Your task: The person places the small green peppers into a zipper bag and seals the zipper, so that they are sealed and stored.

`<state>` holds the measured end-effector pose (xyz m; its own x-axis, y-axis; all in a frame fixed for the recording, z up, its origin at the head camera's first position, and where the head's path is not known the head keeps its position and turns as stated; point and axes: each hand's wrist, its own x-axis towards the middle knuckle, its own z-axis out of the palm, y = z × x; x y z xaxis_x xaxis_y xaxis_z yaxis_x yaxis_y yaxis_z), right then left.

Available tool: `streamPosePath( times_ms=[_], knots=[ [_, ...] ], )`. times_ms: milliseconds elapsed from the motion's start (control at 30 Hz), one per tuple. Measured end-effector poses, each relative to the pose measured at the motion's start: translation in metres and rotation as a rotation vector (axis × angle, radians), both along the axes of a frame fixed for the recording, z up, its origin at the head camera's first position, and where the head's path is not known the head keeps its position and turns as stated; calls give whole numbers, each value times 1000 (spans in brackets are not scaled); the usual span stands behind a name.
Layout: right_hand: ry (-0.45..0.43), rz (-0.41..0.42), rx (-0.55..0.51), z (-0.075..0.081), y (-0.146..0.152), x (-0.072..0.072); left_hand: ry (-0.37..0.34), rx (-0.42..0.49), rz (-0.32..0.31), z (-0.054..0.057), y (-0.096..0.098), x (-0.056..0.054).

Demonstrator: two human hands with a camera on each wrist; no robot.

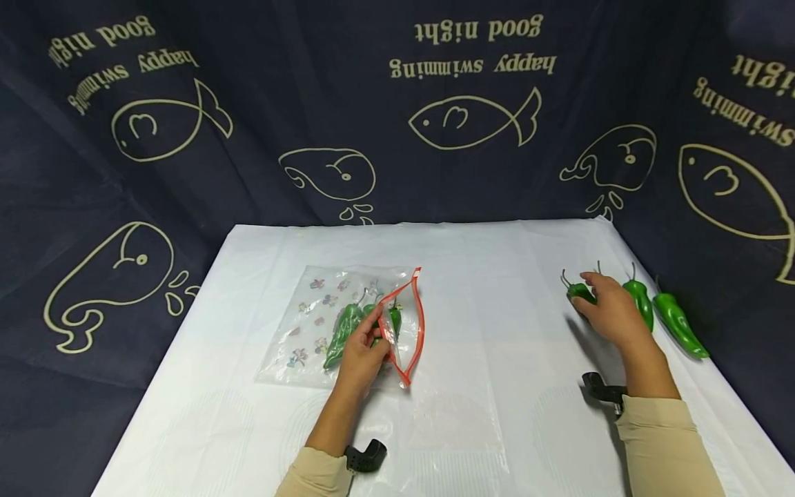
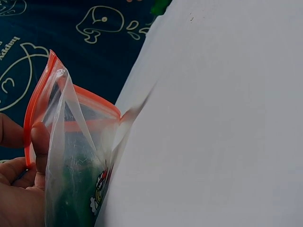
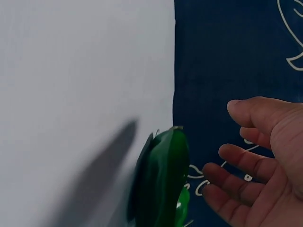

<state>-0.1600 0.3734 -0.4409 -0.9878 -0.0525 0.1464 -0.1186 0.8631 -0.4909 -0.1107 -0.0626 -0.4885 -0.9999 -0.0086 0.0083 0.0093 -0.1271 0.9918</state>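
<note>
A clear zip bag with a red zip edge and small printed figures lies left of the table's middle, its mouth spread apart on the right. Inside it are green peppers. My left hand pinches the red edge between thumb and fingers. At the right side, my right hand hovers over a row of several green peppers, partly hiding them. One pepper shows left of the fingers, another beyond the hand. In the right wrist view the fingers are spread beside a pepper, holding nothing.
The farthest right pepper lies near the table's right edge. A white cloth covers the table, and a dark curtain with fish and whale drawings hangs behind and around it. A black wrist mount sits on my left forearm.
</note>
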Motion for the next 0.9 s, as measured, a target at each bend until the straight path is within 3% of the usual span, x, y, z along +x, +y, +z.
streamPosePath(
  times_ms=[367,900],
  knots=[
    [-20,-2,60,-10,9,-5,4,0,5,-1,0,0],
    [-8,-32,65,-23,14,-9,-3,-10,-3,-1,-1,1]
  ],
)
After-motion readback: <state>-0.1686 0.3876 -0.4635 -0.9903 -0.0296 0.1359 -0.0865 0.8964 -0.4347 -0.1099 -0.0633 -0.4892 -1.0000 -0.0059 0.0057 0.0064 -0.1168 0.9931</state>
